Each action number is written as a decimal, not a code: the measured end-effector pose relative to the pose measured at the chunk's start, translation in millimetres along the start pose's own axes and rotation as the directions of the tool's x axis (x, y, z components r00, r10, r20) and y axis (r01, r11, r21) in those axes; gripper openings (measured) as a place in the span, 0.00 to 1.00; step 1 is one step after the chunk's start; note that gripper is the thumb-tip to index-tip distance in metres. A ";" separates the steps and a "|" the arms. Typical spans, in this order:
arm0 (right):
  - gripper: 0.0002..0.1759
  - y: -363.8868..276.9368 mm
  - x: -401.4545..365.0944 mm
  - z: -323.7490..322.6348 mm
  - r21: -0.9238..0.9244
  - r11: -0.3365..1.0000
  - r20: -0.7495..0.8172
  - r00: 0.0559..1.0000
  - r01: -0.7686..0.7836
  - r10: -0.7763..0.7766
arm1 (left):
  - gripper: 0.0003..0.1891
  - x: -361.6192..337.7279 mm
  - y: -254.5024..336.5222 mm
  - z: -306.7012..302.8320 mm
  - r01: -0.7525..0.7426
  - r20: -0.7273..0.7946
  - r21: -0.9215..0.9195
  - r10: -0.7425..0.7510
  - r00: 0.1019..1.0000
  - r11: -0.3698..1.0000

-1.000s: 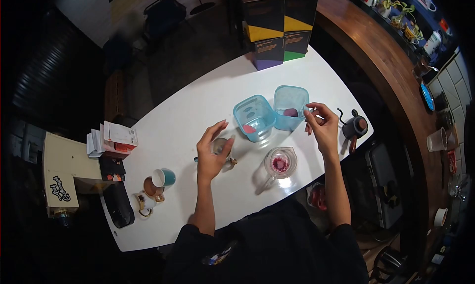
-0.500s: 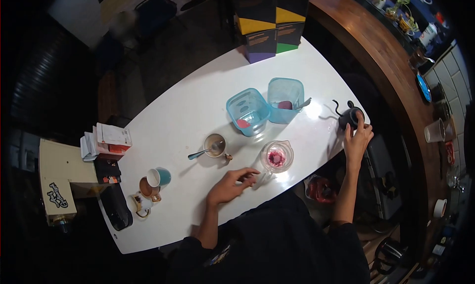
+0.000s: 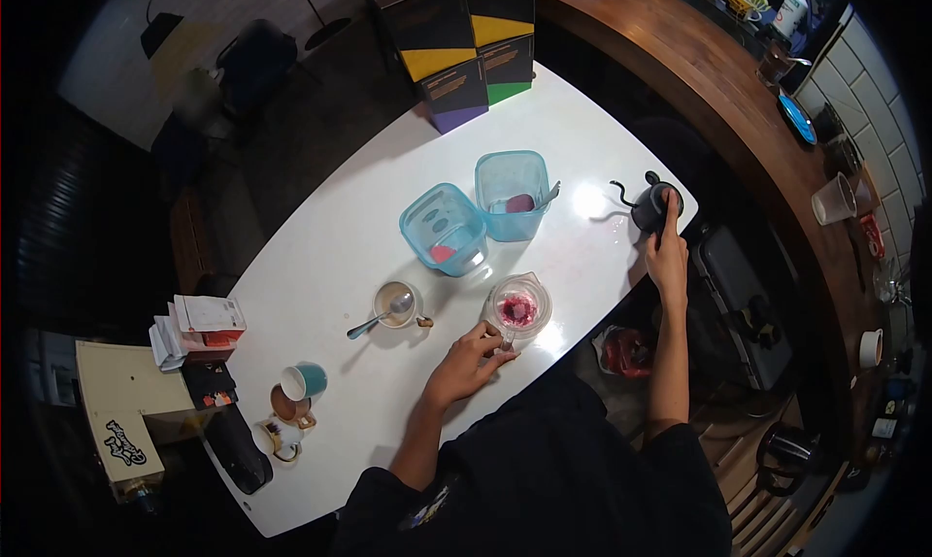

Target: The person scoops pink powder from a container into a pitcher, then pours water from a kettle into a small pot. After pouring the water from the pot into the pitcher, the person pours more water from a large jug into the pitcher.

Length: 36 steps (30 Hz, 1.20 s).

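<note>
My left hand [image 3: 468, 365] is closed around the handle of a glass jug [image 3: 534, 326], which stands near the table's front edge with dark red bits and some pinkish stuff inside. At the table's right end, my right hand [image 3: 668, 258] grips the handle of a small black gooseneck kettle [image 3: 645, 213], its thin spout pointing left. Left of the jug is a mug [image 3: 404, 336] with a spoon [image 3: 365, 327] resting in it. Behind them sit two translucent blue tubs [image 3: 424, 196] [image 3: 498, 166], each with a scoop or reddish lump inside.
Several cups [image 3: 312, 380] cluster at the left, by a dark case [image 3: 239, 450] and a holder of papers [image 3: 210, 314]. Stacked black boxes [image 3: 454, 89] stand at the far edge of the white table [image 3: 330, 246]. A wooden counter [image 3: 718, 130] curves along the right.
My left hand has moved right and taken hold of the jug's handle. My right hand has tightened its hold on the kettle. The whole view has shifted slightly.
</note>
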State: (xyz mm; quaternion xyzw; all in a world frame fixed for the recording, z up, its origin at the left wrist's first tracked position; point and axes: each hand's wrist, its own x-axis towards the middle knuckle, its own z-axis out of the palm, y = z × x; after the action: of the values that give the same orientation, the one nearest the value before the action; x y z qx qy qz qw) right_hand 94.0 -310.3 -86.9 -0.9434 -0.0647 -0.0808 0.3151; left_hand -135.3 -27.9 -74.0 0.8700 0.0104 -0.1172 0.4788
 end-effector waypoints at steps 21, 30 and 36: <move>0.42 2.0 -22.3 -31.6 0.191 0.978 -0.029 0.996 -0.079 0.086 | 0.16 40.9 -9.4 27.8 -0.093 -0.131 -0.190 0.068 0.989 0.977; 0.40 -47.0 -53.0 -69.9 0.281 0.959 0.041 0.999 0.021 -0.034 | 0.16 46.5 -10.9 29.1 -0.143 -0.177 -0.215 0.105 0.979 0.966; 0.39 -65.7 -63.4 -59.0 0.318 0.929 0.055 0.975 0.187 -0.215 | 0.17 46.7 -13.9 32.6 -0.151 -0.203 -0.211 0.108 0.973 0.966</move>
State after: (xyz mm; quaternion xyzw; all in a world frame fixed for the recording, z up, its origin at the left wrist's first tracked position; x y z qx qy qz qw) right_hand 14.1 -298.4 -14.2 -0.8729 -0.1870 -0.0593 0.4467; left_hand -98.0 -52.1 -112.3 0.8161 0.0123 0.0000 0.5778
